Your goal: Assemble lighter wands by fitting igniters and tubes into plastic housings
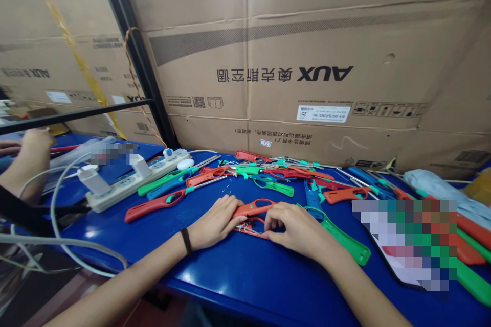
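Observation:
Two orange-red lighter casing halves, of the long-nosed kind, lie one behind the other on the blue table. My left hand [220, 222] is closed on their left ends, thumb on the nearer half. White wires and small parts show inside this nearer casing half [255, 227]. The farther casing half [251, 208] has a loop-shaped trigger guard. My right hand [297, 230] is curled at the right end, its thumb and forefinger pinching the nearer half's edge; its other fingertips are partly hidden. A green lighter casing [347, 240] lies just right of it.
Several coloured lighters and parts lie heaped behind, including a red lighter [155, 207]. A white power strip [126, 181] with plugs and cables stands left. A phone-like slab [406, 255], partly blurred, lies right. Cardboard [268, 25] walls the back. Another person's hand [36, 143] is far left.

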{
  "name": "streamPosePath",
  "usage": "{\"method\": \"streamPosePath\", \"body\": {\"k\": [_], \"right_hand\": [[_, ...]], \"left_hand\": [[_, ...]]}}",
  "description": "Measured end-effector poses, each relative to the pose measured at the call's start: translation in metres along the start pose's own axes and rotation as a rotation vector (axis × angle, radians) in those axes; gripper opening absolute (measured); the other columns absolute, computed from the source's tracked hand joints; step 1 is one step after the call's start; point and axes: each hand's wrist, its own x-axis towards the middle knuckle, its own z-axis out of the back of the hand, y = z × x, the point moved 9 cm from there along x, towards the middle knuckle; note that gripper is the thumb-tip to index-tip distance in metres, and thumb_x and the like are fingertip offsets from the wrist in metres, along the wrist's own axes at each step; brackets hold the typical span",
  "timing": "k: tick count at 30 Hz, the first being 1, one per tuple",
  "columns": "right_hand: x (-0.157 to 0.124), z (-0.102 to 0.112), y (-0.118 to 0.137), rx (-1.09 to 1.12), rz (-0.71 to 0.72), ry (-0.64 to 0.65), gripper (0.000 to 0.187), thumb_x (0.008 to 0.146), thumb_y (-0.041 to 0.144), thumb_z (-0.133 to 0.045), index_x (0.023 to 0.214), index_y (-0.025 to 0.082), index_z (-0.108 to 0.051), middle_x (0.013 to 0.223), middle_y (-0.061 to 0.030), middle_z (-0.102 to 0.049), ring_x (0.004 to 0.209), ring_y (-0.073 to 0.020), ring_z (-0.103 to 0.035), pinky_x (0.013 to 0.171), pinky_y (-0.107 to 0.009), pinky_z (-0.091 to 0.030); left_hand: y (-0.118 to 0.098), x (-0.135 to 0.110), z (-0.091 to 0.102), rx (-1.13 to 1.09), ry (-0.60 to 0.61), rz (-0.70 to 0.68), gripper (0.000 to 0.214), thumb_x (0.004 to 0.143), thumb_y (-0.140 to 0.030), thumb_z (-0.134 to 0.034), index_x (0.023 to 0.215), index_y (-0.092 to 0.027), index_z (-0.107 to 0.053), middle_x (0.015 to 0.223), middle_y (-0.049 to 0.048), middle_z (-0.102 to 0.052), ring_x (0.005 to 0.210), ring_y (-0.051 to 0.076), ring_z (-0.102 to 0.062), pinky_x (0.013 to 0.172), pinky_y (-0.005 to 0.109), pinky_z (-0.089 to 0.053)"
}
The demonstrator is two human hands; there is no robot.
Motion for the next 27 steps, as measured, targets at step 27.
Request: {"method": "streamPosePath", "body": {"k": [27], "right_hand": [[-0.003, 0.022, 0.002, -0.004, 0.091, -0.148, 0.006, 0.082, 0.031, -0.067, 0.087, 0.028, -0.068, 0.087, 0.0013, -0.065, 0.087, -0.018, -0.059, 0.082, -0.033, -0.045]], "left_hand": [[-0.008, -0.018, 0.029, 0.136, -0.057, -0.156, 0.024, 0.098, -0.033, -0.042, 0.118, -0.021, -0.049, 0.111, 0.006, -0.058, 0.101, 0.021, -0.049, 0.092, 0.037, -0.032]]}}
